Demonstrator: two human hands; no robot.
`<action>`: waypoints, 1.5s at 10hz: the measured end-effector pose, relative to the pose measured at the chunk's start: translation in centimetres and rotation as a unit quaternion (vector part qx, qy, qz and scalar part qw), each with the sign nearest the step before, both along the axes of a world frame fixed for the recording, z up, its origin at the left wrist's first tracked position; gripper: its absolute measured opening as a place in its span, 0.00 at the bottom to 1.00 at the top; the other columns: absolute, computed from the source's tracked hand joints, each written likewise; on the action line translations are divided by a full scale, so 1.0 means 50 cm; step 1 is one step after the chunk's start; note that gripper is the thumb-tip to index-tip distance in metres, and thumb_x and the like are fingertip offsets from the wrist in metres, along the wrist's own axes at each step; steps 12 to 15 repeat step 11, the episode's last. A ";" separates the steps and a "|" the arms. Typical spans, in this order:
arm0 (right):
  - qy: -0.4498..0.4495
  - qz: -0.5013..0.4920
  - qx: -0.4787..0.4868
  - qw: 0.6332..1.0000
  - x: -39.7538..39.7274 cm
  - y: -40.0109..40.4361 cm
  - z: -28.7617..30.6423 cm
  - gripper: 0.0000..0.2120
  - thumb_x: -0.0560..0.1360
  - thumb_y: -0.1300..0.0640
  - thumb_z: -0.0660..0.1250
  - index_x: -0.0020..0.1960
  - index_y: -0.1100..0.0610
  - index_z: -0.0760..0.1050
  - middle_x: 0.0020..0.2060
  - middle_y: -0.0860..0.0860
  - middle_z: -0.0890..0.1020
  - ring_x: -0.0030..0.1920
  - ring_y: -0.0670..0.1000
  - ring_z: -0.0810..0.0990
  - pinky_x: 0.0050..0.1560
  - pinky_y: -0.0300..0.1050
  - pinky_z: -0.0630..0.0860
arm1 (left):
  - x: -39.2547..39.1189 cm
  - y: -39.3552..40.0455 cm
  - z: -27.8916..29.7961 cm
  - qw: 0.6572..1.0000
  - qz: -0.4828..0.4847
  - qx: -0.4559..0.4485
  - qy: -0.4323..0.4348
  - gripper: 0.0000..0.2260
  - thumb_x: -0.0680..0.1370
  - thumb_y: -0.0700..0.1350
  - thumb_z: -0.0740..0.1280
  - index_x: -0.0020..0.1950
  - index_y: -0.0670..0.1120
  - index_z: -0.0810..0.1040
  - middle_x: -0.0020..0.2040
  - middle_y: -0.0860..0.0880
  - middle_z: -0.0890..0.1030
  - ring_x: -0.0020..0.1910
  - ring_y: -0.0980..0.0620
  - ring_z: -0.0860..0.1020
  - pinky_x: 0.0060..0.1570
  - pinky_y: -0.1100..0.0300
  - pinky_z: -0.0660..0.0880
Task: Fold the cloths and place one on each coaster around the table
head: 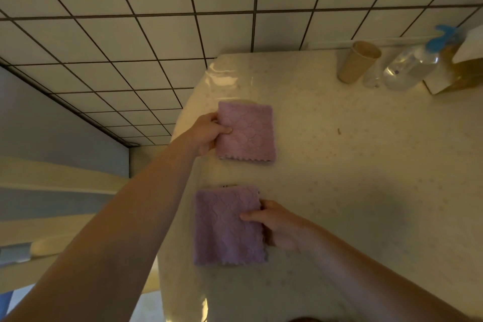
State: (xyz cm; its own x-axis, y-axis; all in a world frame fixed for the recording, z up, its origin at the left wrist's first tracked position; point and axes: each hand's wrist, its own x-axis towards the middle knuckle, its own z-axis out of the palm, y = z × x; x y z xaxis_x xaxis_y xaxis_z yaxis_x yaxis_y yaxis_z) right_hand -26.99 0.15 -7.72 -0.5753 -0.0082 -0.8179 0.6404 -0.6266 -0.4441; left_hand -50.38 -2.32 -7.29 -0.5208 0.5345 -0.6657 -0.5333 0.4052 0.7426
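Two folded purple cloths lie flat near the table's left edge. The far cloth [248,133] is pinched at its left edge by my left hand [209,133], thumb on top. My right hand [274,222] grips the right edge of the near cloth [224,227], thumb on top and fingers beneath. A thin dark sliver of a coaster [228,186] peeks out past the near cloth's far edge. Whatever lies under the far cloth is hidden.
The table [352,178] wears a pale glossy cover. At its far right stand a paper cup [356,63], a clear spray bottle with a blue trigger [413,65] and a box [460,70]. A small brown speck [339,131] lies mid-table. Tiled floor lies beyond the left edge.
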 end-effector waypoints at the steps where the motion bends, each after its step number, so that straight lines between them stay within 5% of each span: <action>1: 0.002 -0.016 -0.010 1.000 -0.001 -0.005 0.001 0.13 0.72 0.69 0.68 0.54 0.58 0.77 0.46 0.53 0.85 0.45 0.50 0.84 0.43 0.44 0.81 | -0.004 -0.001 -0.008 1.000 0.006 0.003 -0.005 0.20 0.76 0.31 0.66 0.66 0.43 0.71 0.60 0.46 0.77 0.54 0.49 0.78 0.47 0.56 0.79; 3: -0.018 0.068 0.117 0.991 0.001 -0.002 0.000 0.14 0.73 0.61 0.69 0.59 0.55 0.75 0.53 0.53 0.82 0.52 0.52 0.82 0.54 0.50 0.79 | -0.015 -0.012 -0.010 0.999 0.001 -0.029 0.021 0.18 0.75 0.35 0.69 0.63 0.43 0.71 0.58 0.46 0.77 0.52 0.48 0.79 0.42 0.57 0.79; 5: 0.002 0.182 0.339 0.923 0.028 0.018 0.001 0.09 0.69 0.50 0.71 0.47 0.49 0.75 0.46 0.50 0.83 0.46 0.51 0.82 0.49 0.54 0.81 | -0.028 -0.013 -0.017 0.959 -0.074 -0.135 0.238 0.20 0.71 0.45 0.76 0.58 0.43 0.74 0.48 0.46 0.78 0.49 0.45 0.79 0.46 0.51 0.80; 6: -0.008 0.241 0.434 0.868 0.040 0.019 0.008 0.10 0.70 0.48 0.70 0.46 0.51 0.74 0.43 0.48 0.81 0.44 0.50 0.80 0.45 0.49 0.78 | -0.019 -0.016 -0.015 0.915 -0.115 -0.175 0.344 0.20 0.72 0.49 0.74 0.59 0.42 0.74 0.53 0.45 0.79 0.51 0.45 0.78 0.50 0.52 0.77; 7: -0.035 0.319 0.549 0.772 0.044 0.011 0.019 0.15 0.72 0.40 0.65 0.48 0.51 0.73 0.45 0.48 0.80 0.47 0.51 0.79 0.40 0.45 0.71 | -0.003 -0.020 -0.013 0.847 -0.151 -0.224 0.458 0.19 0.75 0.50 0.70 0.60 0.40 0.72 0.55 0.42 0.79 0.53 0.43 0.77 0.50 0.53 0.72; 8: -0.061 0.320 0.575 0.751 0.057 0.010 0.016 0.15 0.72 0.39 0.64 0.47 0.51 0.72 0.45 0.49 0.80 0.47 0.54 0.79 0.41 0.45 0.71 | 0.009 -0.037 -0.006 0.817 -0.149 -0.257 0.494 0.19 0.78 0.51 0.65 0.62 0.40 0.70 0.56 0.40 0.77 0.53 0.41 0.76 0.49 0.50 0.71; 11: -0.067 0.229 0.570 0.786 0.127 0.028 0.029 0.07 0.74 0.52 0.62 0.48 0.52 0.77 0.45 0.52 0.83 0.48 0.55 0.81 0.47 0.46 0.77 | 0.079 -0.125 0.034 0.836 -0.133 -0.216 0.486 0.19 0.76 0.40 0.62 0.67 0.42 0.66 0.57 0.41 0.76 0.52 0.41 0.76 0.42 0.54 0.69; 15: -0.067 0.229 0.570 0.786 0.127 0.028 0.029 0.07 0.74 0.52 0.62 0.48 0.52 0.77 0.45 0.52 0.83 0.48 0.55 0.81 0.47 0.46 0.77 | 0.079 -0.125 0.034 0.836 -0.133 -0.216 0.486 0.19 0.76 0.40 0.62 0.67 0.42 0.66 0.57 0.41 0.76 0.52 0.41 0.76 0.42 0.54 0.69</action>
